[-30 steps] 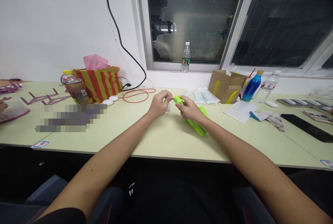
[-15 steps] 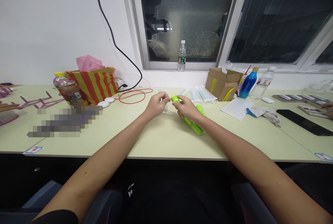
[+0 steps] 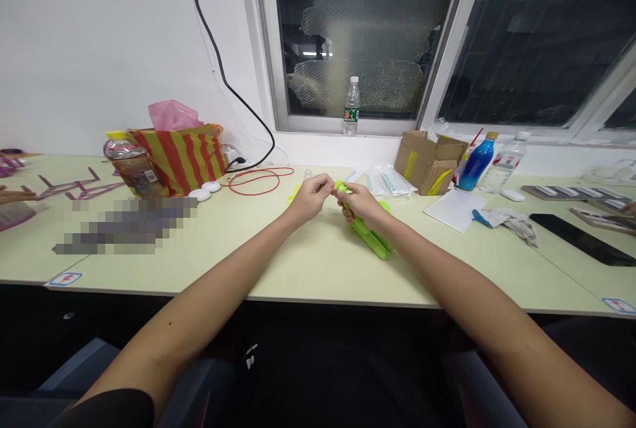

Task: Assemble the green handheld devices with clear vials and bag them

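Observation:
My right hand (image 3: 358, 201) is closed around a bright green plastic object (image 3: 370, 240), whose long, ridged body slants down toward the table's front edge. Its narrow upper end (image 3: 340, 186) pokes out between my two hands. The fingertips of my left hand (image 3: 313, 195) are pinched together right at that end; whatever they hold is hidden. Just behind the left hand, a thin yellow piece (image 3: 293, 196) lies on the table beside a small clear plastic item (image 3: 308, 175), partly covered by the hand.
A striped bag (image 3: 191, 160), a drink bottle (image 3: 132, 166) and a red cable (image 3: 256, 181) are at left. Behind the right hand lie clear plastic packets (image 3: 390, 181) and a cardboard box (image 3: 427, 160). White paper (image 3: 456, 209), gloves (image 3: 511, 222) and a black slab (image 3: 579, 237) are farther right.
The yellow piece that sat at the green object's upper end now lies behind my left hand. My left hand has moved slightly right, onto that end. The view has shifted a little.

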{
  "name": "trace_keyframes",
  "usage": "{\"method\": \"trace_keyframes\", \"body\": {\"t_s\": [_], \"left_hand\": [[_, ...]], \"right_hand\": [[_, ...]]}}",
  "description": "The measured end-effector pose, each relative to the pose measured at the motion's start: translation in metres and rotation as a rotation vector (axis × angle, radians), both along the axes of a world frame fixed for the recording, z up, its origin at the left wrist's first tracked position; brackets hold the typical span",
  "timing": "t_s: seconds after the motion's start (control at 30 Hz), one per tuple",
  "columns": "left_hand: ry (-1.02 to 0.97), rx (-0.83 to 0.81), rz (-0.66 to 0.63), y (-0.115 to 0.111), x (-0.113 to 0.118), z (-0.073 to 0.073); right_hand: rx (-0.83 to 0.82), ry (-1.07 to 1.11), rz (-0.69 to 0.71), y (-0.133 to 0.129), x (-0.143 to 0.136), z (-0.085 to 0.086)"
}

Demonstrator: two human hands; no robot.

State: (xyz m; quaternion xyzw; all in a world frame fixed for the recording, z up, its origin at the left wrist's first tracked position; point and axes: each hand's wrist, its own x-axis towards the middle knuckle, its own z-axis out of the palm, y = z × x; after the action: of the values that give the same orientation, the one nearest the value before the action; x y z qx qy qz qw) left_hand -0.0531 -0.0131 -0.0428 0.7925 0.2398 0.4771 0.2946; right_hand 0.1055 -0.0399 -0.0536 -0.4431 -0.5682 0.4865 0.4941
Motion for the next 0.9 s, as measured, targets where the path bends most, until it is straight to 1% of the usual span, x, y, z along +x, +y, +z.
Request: {"method": "trace_keyframes", "body": {"t_s": [0.1, 0.2, 0.27, 0.37, 0.47, 0.6, 0.67, 0.73, 0.77, 0.83, 0.9], "left_hand": [[-0.028, -0.037, -0.029, 0.004, 0.004, 0.001], [-0.062, -0.100, -0.096, 0.009, 0.005, 0.003], [-0.076, -0.123, -0.131, 0.013, 0.003, 0.004], [-0.055, -0.114, -0.131, 0.017, -0.001, 0.006], [-0.006, -0.107, -0.143, 0.019, -0.006, 0.008], [0.061, -0.009, -0.075, 0.018, -0.008, 0.008], [0.107, 0.067, -0.057, 0.017, -0.010, 0.007], [0.145, 0.147, -0.053, 0.014, -0.011, 0.006], [0.158, 0.185, -0.045, 0.013, -0.011, 0.006], [0.169, 0.259, -0.008, 0.009, -0.011, 0.006], [0.167, 0.322, 0.029, 0.004, -0.010, 0.007]], "right_hand": [[0.125, -0.164, -0.034, 0.003, 0.002, -0.004], [0.362, -0.366, -0.093, 0.003, 0.005, -0.007], [0.470, -0.517, -0.114, 0.002, 0.008, -0.007], [0.497, -0.711, -0.099, 0.000, 0.013, -0.005], [0.530, -0.809, -0.049, -0.003, 0.018, -0.003], [0.555, -0.817, -0.026, -0.009, 0.025, 0.000], [0.586, -0.812, 0.019, -0.011, 0.028, 0.001], [0.622, -0.762, 0.054, -0.013, 0.030, 0.000], [0.628, -0.705, 0.065, -0.013, 0.030, -0.001], [0.602, -0.524, 0.101, -0.014, 0.028, -0.003], [0.519, -0.302, 0.183, -0.015, 0.024, -0.005]]}}
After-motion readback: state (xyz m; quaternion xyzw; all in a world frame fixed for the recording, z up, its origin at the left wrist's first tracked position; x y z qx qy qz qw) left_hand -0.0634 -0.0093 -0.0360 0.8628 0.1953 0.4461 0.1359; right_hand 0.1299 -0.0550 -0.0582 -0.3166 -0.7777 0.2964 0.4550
